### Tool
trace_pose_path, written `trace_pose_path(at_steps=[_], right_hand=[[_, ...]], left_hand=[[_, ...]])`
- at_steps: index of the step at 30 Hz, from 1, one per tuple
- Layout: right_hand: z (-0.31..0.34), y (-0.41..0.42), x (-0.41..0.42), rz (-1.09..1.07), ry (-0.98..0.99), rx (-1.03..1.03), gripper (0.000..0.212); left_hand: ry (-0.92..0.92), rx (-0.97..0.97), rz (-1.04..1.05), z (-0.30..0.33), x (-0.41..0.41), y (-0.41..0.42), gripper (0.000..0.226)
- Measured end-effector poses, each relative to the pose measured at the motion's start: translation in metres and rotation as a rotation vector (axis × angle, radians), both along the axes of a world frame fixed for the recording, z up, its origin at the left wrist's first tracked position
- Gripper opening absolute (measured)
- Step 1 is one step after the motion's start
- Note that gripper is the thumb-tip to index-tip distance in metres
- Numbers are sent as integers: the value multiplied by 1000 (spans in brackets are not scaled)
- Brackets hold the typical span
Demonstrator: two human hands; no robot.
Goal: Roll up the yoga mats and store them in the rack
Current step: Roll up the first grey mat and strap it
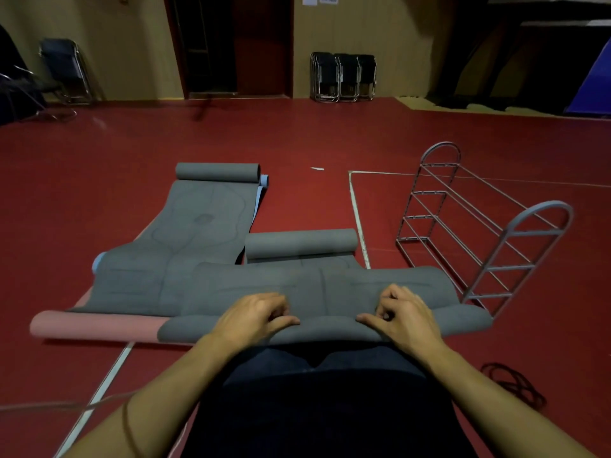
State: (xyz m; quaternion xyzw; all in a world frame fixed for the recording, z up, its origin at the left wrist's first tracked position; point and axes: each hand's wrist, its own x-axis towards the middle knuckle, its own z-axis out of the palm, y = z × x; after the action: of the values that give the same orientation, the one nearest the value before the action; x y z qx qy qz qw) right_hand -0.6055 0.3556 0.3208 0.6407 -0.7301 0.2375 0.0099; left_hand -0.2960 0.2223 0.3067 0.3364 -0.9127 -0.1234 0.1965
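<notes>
Head view: the wire rack (pixel 482 226) stands on the red floor (pixel 330 143) at right, its tiers bare, its long side running away from the camera. The near grey mat (pixel 330 292) lies straight ahead, its long axis pointing away toward a curled far end (pixel 301 243); its near edge is turned over into a low roll lying crosswise, left to right. Left hand (pixel 256 314) has fingers curled on that roll, thumb tucked along the fold; right hand (pixel 401 314) pinches the same fold, grip tight. Second grey mat (pixel 185 239) angles off to the left, far end rolled, blue edges peeking out beneath. A pink mat (pixel 96 325) shows under its near corner. The near mat's right end almost touches the rack's foot. Open floor beyond; folded chairs (pixel 344 77) against the wall.
</notes>
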Motion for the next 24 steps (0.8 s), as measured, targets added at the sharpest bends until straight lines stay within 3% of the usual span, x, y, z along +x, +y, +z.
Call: trace_pose_path(at_steps=[3, 9, 12, 18, 24], right_hand=[[-10, 4, -15, 149, -4, -137, 57], [-5, 14, -25, 190, -23, -35, 60], [-2, 7, -25, 138, -108, 36, 62], [10, -7, -23, 123, -196, 158, 40], [5, -18, -26, 110, -78, 170, 54]], left_hand=[[49, -119, -64, -11, 6, 2, 56], [39, -285, -144, -9, 22, 10, 44], [-10, -240, -131, -5, 21, 8, 40], [-268, -124, -89, 9, 8, 5, 48], [-345, -74, 22, 14, -3, 1, 53]])
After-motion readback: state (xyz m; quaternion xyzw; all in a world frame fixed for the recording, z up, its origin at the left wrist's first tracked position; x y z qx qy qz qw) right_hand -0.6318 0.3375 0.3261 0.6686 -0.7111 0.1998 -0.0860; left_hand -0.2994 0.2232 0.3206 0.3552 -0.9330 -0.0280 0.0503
